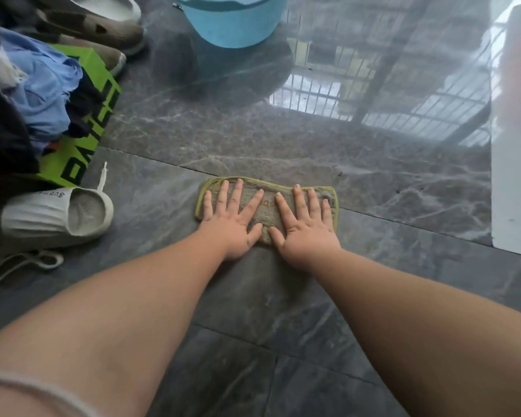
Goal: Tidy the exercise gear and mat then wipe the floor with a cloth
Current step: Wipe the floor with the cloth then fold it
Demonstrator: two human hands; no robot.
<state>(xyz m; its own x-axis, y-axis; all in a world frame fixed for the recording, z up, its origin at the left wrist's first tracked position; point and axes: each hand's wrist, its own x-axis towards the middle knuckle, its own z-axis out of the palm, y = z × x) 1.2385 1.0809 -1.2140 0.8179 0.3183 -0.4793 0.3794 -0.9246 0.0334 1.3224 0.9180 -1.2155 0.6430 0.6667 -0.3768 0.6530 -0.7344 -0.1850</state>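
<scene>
The blue bucket (230,21) is cut off above. Nearer than it, the cloth (266,203) lies partly hidden under the left hand (232,218) and right hand (303,227), both pressing flat, fingers spread.

The floor (283,139) is showing as glossy grey marble-look tile, mirroring window bars at upper right. The cloth (268,203) is looking rough, nubby terry with a green hem. The bucket (232,22) is appearing smooth blue plastic.

Floor (229,139): glossy grey marble-look tiles, pale veining, dark grout lines.
Light: barred window reflection (373,85) at 1 o'clock.
Wall panel (515,176): white, at 3 o'clock.
</scene>
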